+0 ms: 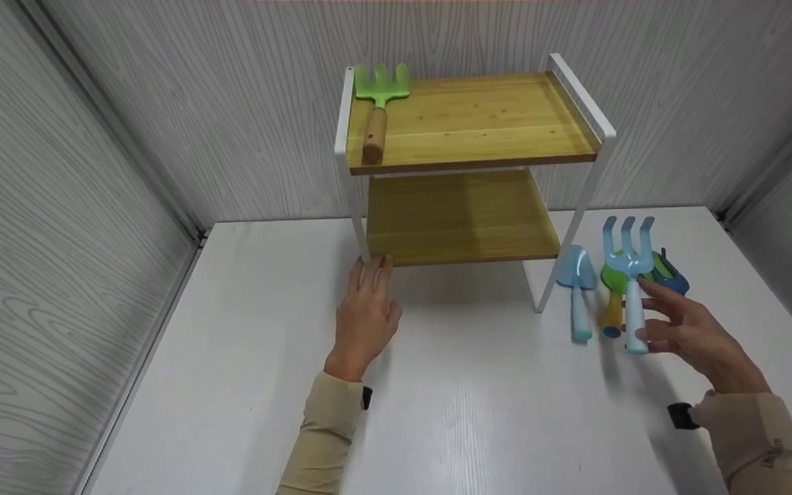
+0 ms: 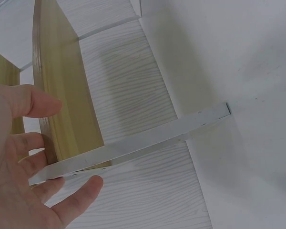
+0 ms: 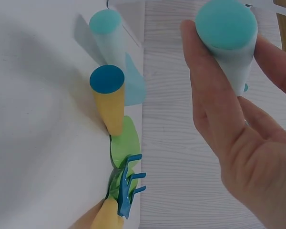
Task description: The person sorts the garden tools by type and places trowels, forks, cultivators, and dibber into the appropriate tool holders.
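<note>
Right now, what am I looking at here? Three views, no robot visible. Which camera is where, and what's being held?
No machine: a person works with two bare hands, wearing one camera on the head and one on each wrist.

The head view looks forward and down at a white table with a two-shelf wooden rack. A green fork lies on the top shelf.

The left-wrist view shows the left hand, fingers relaxed, at the rack's white front leg; contact is hard to judge.

The right-wrist view shows the right hand pinching the handle of a light blue fork, lifted from the table. Beside it lie a light blue trowel, a green trowel with a yellow handle and a dark blue rake.
</note>
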`<state>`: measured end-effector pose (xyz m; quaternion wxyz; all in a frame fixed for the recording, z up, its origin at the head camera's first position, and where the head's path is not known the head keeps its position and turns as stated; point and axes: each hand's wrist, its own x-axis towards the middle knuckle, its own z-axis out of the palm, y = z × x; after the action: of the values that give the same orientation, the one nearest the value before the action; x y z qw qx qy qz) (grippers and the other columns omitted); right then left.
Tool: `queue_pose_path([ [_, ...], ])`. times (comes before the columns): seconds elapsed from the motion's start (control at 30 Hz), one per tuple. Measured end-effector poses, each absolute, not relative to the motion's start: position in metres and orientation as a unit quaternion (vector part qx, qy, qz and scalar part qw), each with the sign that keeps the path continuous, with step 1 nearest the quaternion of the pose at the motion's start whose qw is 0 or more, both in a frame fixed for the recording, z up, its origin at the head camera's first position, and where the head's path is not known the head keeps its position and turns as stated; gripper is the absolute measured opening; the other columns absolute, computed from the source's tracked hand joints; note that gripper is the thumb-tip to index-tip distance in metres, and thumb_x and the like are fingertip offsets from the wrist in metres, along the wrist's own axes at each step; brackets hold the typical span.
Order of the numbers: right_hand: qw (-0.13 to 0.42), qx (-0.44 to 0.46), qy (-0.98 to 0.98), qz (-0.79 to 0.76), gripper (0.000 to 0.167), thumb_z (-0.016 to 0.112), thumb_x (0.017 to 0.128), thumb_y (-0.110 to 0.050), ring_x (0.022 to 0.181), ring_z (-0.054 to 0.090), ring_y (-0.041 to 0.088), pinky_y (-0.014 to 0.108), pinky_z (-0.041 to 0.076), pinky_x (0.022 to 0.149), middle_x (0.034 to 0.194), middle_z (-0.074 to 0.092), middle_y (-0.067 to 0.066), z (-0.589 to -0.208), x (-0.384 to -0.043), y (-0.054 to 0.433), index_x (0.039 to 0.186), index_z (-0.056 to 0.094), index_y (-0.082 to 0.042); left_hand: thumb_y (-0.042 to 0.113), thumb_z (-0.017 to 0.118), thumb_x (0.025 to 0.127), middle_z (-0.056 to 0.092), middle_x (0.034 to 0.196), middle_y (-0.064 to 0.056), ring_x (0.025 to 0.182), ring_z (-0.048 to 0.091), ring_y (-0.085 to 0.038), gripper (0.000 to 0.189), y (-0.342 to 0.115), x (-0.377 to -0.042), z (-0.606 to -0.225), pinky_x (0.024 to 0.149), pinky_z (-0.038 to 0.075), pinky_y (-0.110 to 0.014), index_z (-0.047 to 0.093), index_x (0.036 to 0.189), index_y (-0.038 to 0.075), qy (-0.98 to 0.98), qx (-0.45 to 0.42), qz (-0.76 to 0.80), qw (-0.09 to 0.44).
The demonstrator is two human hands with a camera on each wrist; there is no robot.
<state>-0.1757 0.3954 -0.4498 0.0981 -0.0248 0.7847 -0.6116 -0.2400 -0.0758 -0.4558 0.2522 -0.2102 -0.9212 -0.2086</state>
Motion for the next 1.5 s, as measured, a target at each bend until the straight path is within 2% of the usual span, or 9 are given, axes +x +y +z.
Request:
queue_pose_path([
  [0.17,0.093,-0.022,0.778,-0.621,0.087,0.066,0.093,0.006,0.093,0.068,0.013,0.030,0.059,0.074,0.123,0.055,-0.009,-0.446,-0.177,0.392,0.162,0.013,-0.003,0.000,0.067,0.090,0.047,0.147,-0.020,0.139,0.039,-0.042,0.059,-0.076,-0.240,-0.455,0.091,0.056,-0.044,0.048,0.146,-0.005,-0.923,-0.207,-0.208,0.248],
  [0.33,0.081,-0.034,0.745,-0.661,0.084,0.065,0.091,0.012,0.094,0.070,0.013,0.030,0.060,0.073,0.122,0.061,-0.010,-0.443,-0.176,0.387,0.161,0.021,-0.006,-0.001,0.067,0.089,0.047,0.147,-0.020,0.139,0.039,-0.042,0.060,-0.077,-0.240,-0.455,0.088,0.057,-0.043,0.048,0.146,-0.005,-0.925,-0.207,-0.203,0.245],
  [0.47,0.072,-0.057,0.709,-0.699,0.075,0.061,0.090,0.017,0.095,0.071,0.016,0.032,0.061,0.074,0.123,0.063,-0.005,-0.443,-0.174,0.382,0.152,0.038,-0.016,0.000,0.065,0.090,0.047,0.147,-0.019,0.140,0.038,-0.041,0.059,-0.076,-0.239,-0.456,0.084,0.059,-0.042,0.048,0.146,-0.004,-0.926,-0.205,-0.209,0.239],
  [0.57,0.065,-0.072,0.694,-0.713,0.072,0.060,0.089,0.020,0.096,0.071,0.017,0.032,0.061,0.074,0.123,0.063,-0.001,-0.442,-0.172,0.381,0.145,0.044,-0.022,0.000,0.064,0.091,0.047,0.147,-0.019,0.140,0.038,-0.041,0.059,-0.075,-0.239,-0.456,0.080,0.060,-0.042,0.048,0.147,-0.004,-0.925,-0.205,-0.216,0.237],
  [0.77,0.046,-0.092,0.681,-0.725,0.075,0.057,0.088,0.024,0.096,0.071,0.017,0.031,0.060,0.074,0.124,0.059,0.002,-0.440,-0.168,0.378,0.145,0.045,-0.023,-0.003,0.064,0.088,0.050,0.143,-0.020,0.139,0.039,-0.043,0.059,-0.074,-0.240,-0.457,0.074,0.061,-0.042,0.049,0.145,-0.004,-0.921,-0.209,-0.217,0.245],
  [1.13,0.026,-0.097,0.688,-0.719,0.078,0.058,0.087,0.025,0.098,0.070,0.017,0.029,0.060,0.076,0.125,0.062,0.003,-0.436,-0.163,0.366,0.150,0.045,-0.019,-0.003,0.067,0.088,0.050,0.142,-0.020,0.137,0.041,-0.044,0.060,-0.075,-0.239,-0.457,0.080,0.059,-0.045,0.049,0.145,-0.005,-0.922,-0.204,-0.216,0.250],
  [1.5,-0.011,-0.140,0.694,-0.706,0.084,0.057,0.083,0.029,0.104,0.068,0.018,0.026,0.057,0.083,0.131,0.060,0.005,-0.424,-0.160,0.359,0.155,0.041,-0.011,0.000,0.067,0.089,0.048,0.145,-0.020,0.140,0.038,-0.042,0.060,-0.075,-0.239,-0.456,0.089,0.057,-0.044,0.048,0.146,-0.005,-0.927,-0.204,-0.203,0.240],
])
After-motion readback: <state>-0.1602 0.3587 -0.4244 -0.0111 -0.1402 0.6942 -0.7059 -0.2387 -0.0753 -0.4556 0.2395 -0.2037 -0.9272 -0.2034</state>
